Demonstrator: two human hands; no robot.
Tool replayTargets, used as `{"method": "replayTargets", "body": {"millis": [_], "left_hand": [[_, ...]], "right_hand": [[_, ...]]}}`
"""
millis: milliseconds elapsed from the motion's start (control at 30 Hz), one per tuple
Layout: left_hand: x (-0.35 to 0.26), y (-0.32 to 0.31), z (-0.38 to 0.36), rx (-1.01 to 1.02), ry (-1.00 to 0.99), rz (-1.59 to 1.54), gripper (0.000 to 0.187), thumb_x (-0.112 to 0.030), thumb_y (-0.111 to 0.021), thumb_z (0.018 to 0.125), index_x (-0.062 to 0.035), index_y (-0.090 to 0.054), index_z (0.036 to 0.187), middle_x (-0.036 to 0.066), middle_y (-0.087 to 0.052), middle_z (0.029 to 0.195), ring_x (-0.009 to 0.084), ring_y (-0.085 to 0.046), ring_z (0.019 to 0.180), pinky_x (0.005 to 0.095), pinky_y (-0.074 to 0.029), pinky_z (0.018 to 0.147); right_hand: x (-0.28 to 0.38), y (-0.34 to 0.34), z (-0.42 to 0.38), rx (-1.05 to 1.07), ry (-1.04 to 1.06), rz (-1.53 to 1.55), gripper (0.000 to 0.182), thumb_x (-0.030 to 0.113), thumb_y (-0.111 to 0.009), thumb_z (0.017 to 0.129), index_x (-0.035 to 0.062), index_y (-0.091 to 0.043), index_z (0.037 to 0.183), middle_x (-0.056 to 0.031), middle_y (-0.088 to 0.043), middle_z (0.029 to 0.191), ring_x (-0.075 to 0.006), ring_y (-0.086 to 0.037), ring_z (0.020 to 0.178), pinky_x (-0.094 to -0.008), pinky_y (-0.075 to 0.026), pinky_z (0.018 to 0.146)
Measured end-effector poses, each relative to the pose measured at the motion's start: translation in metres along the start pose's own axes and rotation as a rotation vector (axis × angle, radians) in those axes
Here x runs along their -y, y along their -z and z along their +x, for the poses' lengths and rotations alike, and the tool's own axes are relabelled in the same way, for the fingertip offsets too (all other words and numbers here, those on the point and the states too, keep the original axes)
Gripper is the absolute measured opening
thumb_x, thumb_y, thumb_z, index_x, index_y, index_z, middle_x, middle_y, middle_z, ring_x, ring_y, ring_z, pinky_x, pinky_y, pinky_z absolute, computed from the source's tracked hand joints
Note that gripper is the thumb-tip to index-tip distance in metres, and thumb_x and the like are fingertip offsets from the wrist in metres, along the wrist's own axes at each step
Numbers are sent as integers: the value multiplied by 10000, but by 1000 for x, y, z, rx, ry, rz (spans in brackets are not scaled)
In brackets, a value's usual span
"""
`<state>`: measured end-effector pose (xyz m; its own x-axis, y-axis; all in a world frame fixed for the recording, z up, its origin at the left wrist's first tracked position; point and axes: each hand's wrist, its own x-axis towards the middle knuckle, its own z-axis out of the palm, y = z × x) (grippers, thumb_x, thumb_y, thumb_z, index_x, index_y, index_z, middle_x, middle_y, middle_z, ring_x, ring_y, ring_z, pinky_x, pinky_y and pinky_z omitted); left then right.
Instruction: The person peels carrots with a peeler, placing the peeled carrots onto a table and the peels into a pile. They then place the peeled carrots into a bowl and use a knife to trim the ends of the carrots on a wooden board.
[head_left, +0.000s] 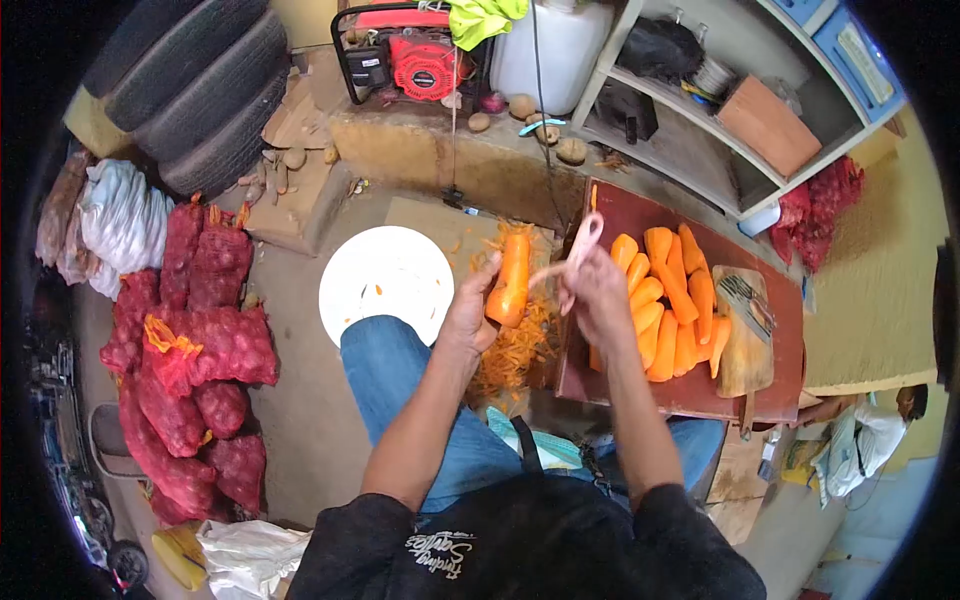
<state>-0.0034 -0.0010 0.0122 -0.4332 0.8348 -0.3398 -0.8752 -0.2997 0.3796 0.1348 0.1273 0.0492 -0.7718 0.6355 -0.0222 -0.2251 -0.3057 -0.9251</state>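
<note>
My left hand (474, 310) is closed round a large carrot (512, 278), held upright over a heap of orange peelings (512, 365). Gripped in my right hand (597, 295) is a pink peeler (583, 240), a little to the right of the carrot and seemingly apart from it. Several peeled carrots (678, 297) lie piled on the red-brown table (625, 205) beside my right hand. A wooden cutting board (745, 360) with metal cutlery or blades (748, 303) on it rests right of the pile.
A round white tray or lid (388, 262) with orange scraps stands by my left knee. Red net sacks (215, 350) crowd the left floor. Stacked tyres (200, 85), a red generator (425, 68), a white container (550, 50) and a shelf (690, 100) line the back. Another person (865, 445) is far right.
</note>
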Motion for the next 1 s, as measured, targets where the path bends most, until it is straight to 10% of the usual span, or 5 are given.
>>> {"method": "replayTargets", "body": {"millis": [1000], "left_hand": [[7, 5, 1, -5, -15, 163, 310, -302, -515, 1049, -26, -573, 1179, 127, -675, 929, 237, -691, 759, 385, -606, 657]], "right_hand": [[-29, 4, 2, -109, 76, -10, 200, -2, -672, 894, 23, -551, 1052, -31, -644, 792, -99, -608, 623, -227, -511, 539]]}}
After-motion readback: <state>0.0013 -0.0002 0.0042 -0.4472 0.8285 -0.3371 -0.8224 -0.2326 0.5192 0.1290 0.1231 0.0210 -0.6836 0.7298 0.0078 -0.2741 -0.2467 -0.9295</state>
